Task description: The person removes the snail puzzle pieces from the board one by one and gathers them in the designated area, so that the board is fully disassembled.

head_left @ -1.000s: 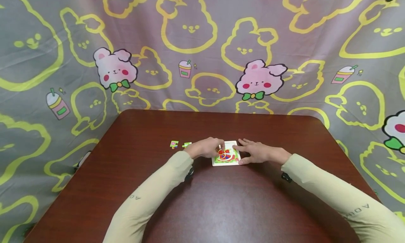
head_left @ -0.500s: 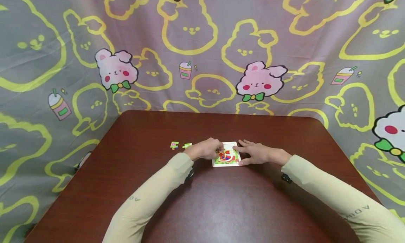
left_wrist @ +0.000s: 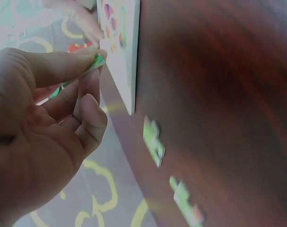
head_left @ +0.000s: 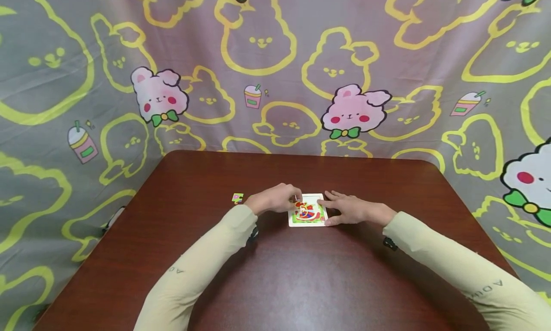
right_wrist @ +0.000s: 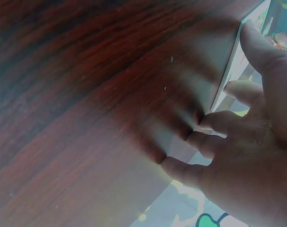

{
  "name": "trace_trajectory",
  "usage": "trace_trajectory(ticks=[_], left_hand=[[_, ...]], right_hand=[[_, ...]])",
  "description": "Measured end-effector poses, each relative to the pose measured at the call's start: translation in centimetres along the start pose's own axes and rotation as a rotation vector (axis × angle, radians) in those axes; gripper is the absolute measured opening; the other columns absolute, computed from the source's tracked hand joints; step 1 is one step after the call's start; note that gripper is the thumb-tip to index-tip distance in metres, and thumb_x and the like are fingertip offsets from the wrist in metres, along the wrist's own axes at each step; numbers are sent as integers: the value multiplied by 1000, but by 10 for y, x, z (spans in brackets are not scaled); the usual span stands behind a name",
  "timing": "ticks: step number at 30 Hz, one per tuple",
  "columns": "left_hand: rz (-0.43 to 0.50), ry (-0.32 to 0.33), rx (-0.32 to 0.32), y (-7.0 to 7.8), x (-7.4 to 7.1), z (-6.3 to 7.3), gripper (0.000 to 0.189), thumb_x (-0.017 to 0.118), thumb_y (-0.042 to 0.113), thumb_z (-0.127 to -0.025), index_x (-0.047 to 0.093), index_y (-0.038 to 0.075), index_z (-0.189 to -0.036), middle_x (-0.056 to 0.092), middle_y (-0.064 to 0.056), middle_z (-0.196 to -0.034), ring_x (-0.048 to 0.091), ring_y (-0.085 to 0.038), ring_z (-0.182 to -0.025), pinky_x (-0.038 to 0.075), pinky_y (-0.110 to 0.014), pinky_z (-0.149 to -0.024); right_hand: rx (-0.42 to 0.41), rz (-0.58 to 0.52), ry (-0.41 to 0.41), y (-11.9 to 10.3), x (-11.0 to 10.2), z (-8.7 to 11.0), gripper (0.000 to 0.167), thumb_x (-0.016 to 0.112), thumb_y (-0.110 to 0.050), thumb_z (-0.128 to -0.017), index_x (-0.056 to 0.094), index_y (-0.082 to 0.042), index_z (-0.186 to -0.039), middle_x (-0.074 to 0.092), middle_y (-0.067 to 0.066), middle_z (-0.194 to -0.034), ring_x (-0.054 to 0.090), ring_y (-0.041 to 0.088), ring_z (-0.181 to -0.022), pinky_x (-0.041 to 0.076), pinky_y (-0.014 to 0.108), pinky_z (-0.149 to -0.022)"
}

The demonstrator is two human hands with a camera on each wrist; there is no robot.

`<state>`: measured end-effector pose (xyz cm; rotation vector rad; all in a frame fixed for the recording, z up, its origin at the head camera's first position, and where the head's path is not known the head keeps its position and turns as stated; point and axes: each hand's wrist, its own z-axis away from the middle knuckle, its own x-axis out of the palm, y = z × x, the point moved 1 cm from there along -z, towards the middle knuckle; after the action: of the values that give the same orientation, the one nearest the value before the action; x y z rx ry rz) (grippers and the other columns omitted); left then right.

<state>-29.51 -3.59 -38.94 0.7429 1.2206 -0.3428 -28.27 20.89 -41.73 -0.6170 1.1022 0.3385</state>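
Observation:
A white-framed puzzle board (head_left: 309, 224) lies on the table, its lower part filled with a colourful picture and its upper part mostly pale. My left hand (head_left: 277, 198) is over the board's left side. Between its thumb and fingers it pinches a puzzle piece (left_wrist: 97, 61) with a green edge, raised off the board in the left wrist view; most of the piece is hidden by the fingers. My right hand (head_left: 350, 209) rests at the board's right side, fingers spread, thumb and index finger touching the frame and the other fingertips on the tabletop.
Left of the board lie two loose puzzle pieces, a nearer piece (left_wrist: 153, 141) and a farther piece (left_wrist: 185, 201); the left forearm covers one in the head view. The brown table (head_left: 275, 283) ends at a patterned curtain (head_left: 284, 44) behind.
My left hand has shifted slightly left and up from the board, and its forearm now covers one loose piece. The right hand has stayed in place on the frame.

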Motion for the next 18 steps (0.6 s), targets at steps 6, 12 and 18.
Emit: trace_trajectory(ticks=[6, 12, 18], left_hand=[[76, 10, -22, -12, -18, 11, 19, 65, 15, -93, 70, 13, -111, 69, 0, -98, 61, -13, -80, 49, -28, -74], [118, -16, -29, -20, -31, 23, 22, 58, 15, -97, 68, 11, -115, 72, -9, -97, 60, -12, -67, 47, -27, -63], [94, -18, -54, -26, -39, 35, 22, 57, 16, -98, 68, 11, -117, 71, -4, -99, 57, -11, -71, 47, -29, -70]], right_hand=[[9, 0, -1, 0, 0, 1, 79, 61, -56, -90, 33, -20, -154, 18, 23, -161, 13, 46, -149, 24, 70, -109], [-1, -7, 7, 0, 0, 2, 78, 62, -54, -90, 32, -19, -154, 17, 23, -161, 13, 46, -149, 24, 71, -108], [5, -12, 9, 0, 1, 2, 79, 62, -54, -90, 32, -20, -154, 17, 21, -162, 11, 44, -150, 23, 70, -109]])
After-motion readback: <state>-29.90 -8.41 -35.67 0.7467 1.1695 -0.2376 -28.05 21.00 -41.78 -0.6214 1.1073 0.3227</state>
